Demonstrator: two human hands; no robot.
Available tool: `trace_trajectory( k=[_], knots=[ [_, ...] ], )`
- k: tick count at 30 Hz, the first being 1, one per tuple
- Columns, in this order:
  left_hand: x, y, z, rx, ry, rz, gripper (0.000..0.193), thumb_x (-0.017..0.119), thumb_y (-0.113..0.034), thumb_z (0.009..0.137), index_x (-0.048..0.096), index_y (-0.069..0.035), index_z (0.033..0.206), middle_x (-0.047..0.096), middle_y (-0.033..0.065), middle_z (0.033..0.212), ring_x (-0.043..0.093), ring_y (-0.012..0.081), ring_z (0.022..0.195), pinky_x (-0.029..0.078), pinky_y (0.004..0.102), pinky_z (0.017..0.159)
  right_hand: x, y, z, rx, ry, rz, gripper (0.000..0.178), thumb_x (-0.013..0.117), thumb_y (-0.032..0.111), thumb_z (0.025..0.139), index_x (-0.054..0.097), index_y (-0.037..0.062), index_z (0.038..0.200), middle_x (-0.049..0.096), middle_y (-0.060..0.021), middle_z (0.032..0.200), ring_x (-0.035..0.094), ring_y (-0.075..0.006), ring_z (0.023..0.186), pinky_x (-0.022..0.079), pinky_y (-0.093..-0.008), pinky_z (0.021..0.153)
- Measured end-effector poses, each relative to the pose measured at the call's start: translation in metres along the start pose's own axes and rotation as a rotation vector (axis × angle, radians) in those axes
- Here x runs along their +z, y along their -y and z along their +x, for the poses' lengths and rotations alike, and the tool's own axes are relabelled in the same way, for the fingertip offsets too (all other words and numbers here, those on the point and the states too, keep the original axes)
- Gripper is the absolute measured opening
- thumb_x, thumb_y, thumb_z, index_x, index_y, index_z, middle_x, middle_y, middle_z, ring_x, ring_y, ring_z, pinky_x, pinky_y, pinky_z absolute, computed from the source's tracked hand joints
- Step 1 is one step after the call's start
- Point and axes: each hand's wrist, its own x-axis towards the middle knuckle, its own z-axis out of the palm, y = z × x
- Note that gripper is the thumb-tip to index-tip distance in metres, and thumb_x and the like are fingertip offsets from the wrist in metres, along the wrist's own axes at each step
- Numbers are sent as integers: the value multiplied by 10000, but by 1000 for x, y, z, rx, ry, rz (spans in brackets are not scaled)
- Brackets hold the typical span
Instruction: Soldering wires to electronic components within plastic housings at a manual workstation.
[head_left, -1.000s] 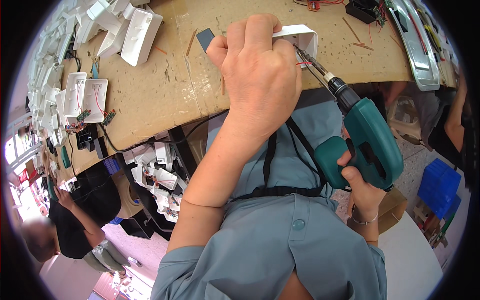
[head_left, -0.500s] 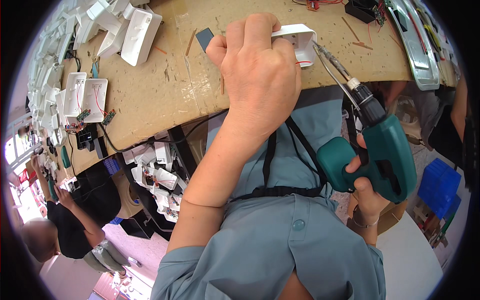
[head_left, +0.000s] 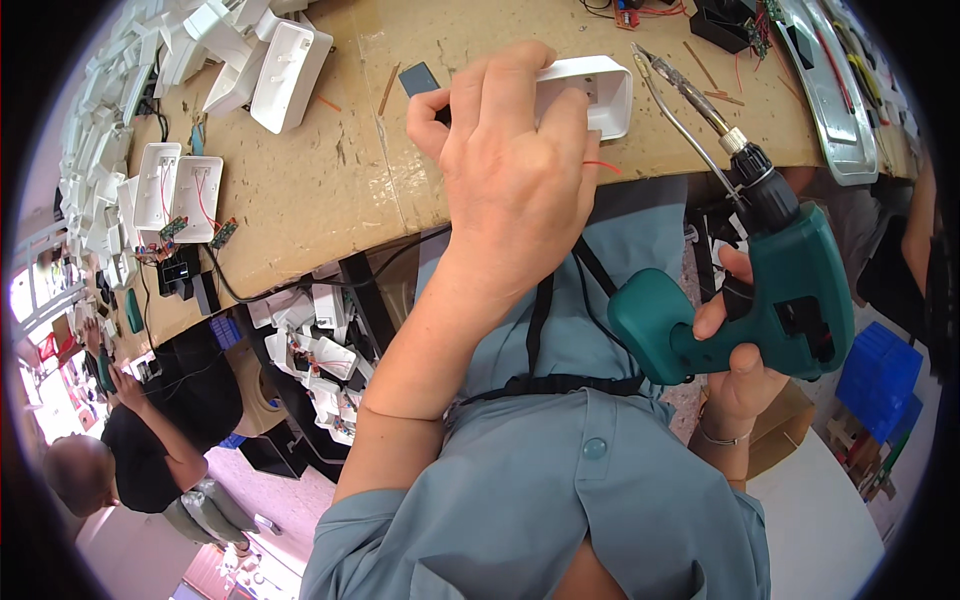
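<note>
My left hand (head_left: 520, 165) is closed around a white plastic housing (head_left: 612, 118) at the table's near edge and hides its left part. A short red wire (head_left: 602, 165) sticks out to the right from beside its fingers, below the housing. In my right hand (head_left: 735, 340) is a green soldering gun (head_left: 800, 275), held by its handle over my lap. The gun's iron tip and curved metal feed tube point up and left, just right of the housing and apart from it. A dark grey rectangular block (head_left: 418, 79) lies left of my left hand.
White housings (head_left: 290, 75) are heaped at the left; two wired ones (head_left: 197, 190) lie nearer, with small green circuit boards. A metal tray (head_left: 825, 100) with wires stands at the right, beside a black box (head_left: 722, 25). Another person (head_left: 150, 420) works at far left.
The soldering gun has moved right, its tip drawing away from the housing. My left fingers have shifted and spread slightly, and the red wire now hangs lower, outside the housing.
</note>
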Motion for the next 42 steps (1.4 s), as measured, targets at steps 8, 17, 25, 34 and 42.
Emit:
trace_trajectory(
  k=[8, 17, 25, 34, 42],
  knots=[
    [-19, 0, -11, 37, 21, -90, 233, 726, -118, 556, 632, -95, 768, 546, 53, 1008, 490, 225, 892, 299, 360, 774, -2, -3, 0, -6, 4, -15, 783, 710, 356, 732, 319, -81, 1251, 491, -296, 1135, 583, -160, 669, 486, -256, 545],
    [-36, 3, -24, -38, 317, -518, 170, 680, 8, 669, 636, -26, 830, 581, 66, 846, 554, 183, 648, 439, 267, 557, -3, -1, 0, 7, 7, -6, 761, 701, 347, 744, 322, -70, 1255, 492, -293, 1133, 579, -158, 673, 484, -260, 556],
    [-37, 3, -21, -126, 368, -667, 166, 640, 38, 701, 635, -12, 859, 607, 71, 834, 589, 173, 694, 468, 246, 598, -5, -3, 1, -7, 10, -2, 746, 702, 328, 747, 327, -73, 1251, 494, -286, 1135, 578, -156, 674, 483, -261, 552],
    [-29, 4, -15, -130, 292, -596, 164, 652, 14, 719, 664, -26, 878, 601, 63, 773, 573, 156, 671, 443, 233, 581, -5, -3, 1, -8, 6, 9, 732, 701, 331, 747, 341, -79, 1235, 508, -281, 1111, 579, -150, 672, 487, -256, 548],
    [-29, 2, -14, -204, 284, -643, 111, 666, -5, 731, 677, -33, 838, 576, 31, 719, 522, 98, 608, 390, 210, 522, -7, -5, 2, -16, -2, 18, 722, 701, 318, 751, 341, -83, 1231, 508, -282, 1105, 580, -152, 666, 488, -254, 543]
  ],
)
